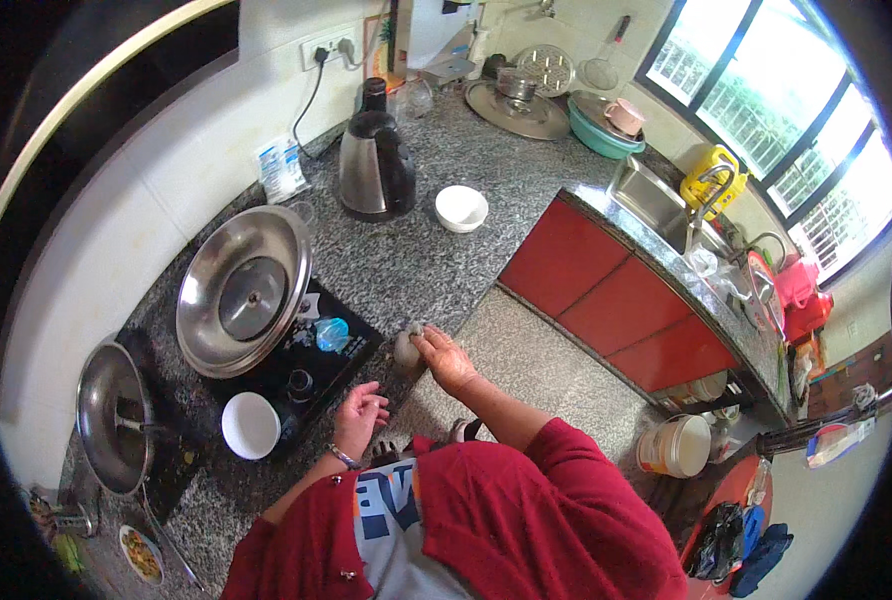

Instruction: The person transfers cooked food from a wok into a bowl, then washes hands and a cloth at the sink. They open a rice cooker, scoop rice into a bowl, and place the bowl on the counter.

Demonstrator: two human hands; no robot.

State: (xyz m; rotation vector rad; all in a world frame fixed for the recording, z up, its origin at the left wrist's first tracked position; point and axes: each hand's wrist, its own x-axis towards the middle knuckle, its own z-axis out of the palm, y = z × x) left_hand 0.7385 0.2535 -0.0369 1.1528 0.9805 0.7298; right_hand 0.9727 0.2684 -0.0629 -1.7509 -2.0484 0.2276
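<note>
My right hand (450, 363) is at the counter's front edge, its fingers on a bunched, pale grey cloth (407, 351) that they partly cover. My left hand (357, 417) hovers near the front of the black cooktop (345, 351), fingers loosely bent and apart, holding nothing. On the cooktop, a white bowl (251, 426) stands left of that hand. Behind it, a wide steel pan lid (213, 300) lies tilted, its underside showing. A crumpled blue wrapper (332, 334) rests on the black glass near the cloth.
A steel kettle (363, 165) and a small white bowl (462, 209) stand farther back on the granite counter (386, 262). At left are a wok (108, 420) and a plate of food (141, 555). Red cabinets (626, 300) run below the sink (648, 191). A bucket (675, 446) stands at right.
</note>
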